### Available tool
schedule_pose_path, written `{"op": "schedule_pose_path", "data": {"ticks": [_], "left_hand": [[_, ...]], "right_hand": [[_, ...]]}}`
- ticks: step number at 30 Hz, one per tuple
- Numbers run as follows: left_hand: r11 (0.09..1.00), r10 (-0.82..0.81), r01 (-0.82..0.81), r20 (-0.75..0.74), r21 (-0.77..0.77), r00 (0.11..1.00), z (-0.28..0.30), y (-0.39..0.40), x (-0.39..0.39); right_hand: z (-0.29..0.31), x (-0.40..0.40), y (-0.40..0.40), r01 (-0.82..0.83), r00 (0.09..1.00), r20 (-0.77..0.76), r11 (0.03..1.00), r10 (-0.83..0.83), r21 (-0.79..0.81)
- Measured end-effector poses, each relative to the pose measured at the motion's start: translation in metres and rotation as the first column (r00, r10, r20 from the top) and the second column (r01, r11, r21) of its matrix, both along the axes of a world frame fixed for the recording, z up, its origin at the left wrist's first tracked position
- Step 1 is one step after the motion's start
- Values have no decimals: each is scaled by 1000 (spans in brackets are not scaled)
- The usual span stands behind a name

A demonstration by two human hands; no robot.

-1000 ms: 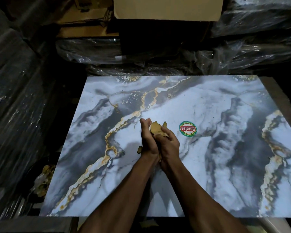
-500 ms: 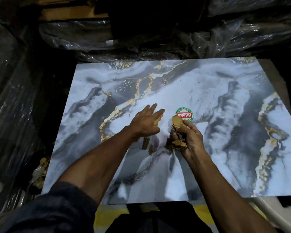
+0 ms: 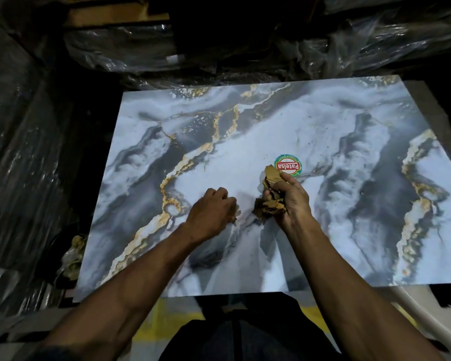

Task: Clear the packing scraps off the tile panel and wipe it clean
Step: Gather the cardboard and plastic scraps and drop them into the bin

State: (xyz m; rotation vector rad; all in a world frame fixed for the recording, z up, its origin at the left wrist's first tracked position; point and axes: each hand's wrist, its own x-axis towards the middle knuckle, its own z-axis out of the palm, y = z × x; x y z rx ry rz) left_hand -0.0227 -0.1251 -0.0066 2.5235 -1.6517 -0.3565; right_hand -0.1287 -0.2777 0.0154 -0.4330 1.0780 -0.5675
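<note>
A large marble-patterned tile panel, white and grey with gold veins, lies flat in front of me. A round red and green sticker sits near its middle. My right hand is closed around a crumpled bunch of brown packing scraps, just below the sticker. My left hand rests on the panel to the left of it, fingers curled down against the surface over a small brown scrap at its fingertips; whether it grips the scrap I cannot tell.
Black plastic-wrapped bundles crowd the far edge and left side. A cardboard box stands at the back left. Crumpled wrapping lies by the panel's left edge. A pale curved object is at the near right corner.
My hands, first pressed together around the scraps, have parted. The right keeps the bunch; the left went flat onto the panel and has now curled its fingers and pulled back toward me.
</note>
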Motion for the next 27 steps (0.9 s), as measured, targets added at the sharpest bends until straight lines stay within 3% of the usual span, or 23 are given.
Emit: {"op": "schedule_pose_path", "data": {"ticks": [4, 7, 9, 11, 13, 15, 18, 21, 27], "left_hand": [[988, 57, -74, -123, -134, 991, -7, 5, -6], [940, 212, -276, -292, -199, 933, 0, 5, -2], [857, 350, -491, -523, -155, 777, 9, 7, 2], [710, 362, -698, -802, -93, 475, 19, 11, 6], [561, 307, -827, -917, -42, 255, 27, 16, 12], [461, 280, -887, -952, 19, 125, 34, 22, 20], [411, 194, -908, -981, 87, -6, 43, 31, 26], [360, 115, -925, -990, 120, -83, 52, 36, 29], [168, 66, -971, -984, 172, -163, 58, 58, 45]], "right_hand": [[4, 0, 12, 2, 1000, 5, 1000, -2, -8], [8, -3, 21, -4, 1000, 11, 1000, 5, -27], [10, -7, 28, -7, 1000, 23, 999, 8, -40], [13, -10, 36, -14, 1000, 25, 998, 16, -53], [15, -11, 44, -21, 999, 23, 998, 22, -64], [17, -11, 50, -31, 999, 40, 997, 34, -69], [21, -4, 59, -59, 995, 73, 996, 63, -65], [24, 13, 64, -118, 990, 78, 991, 122, -57], [30, 71, 78, -369, 925, 69, 928, 372, -56]]}}
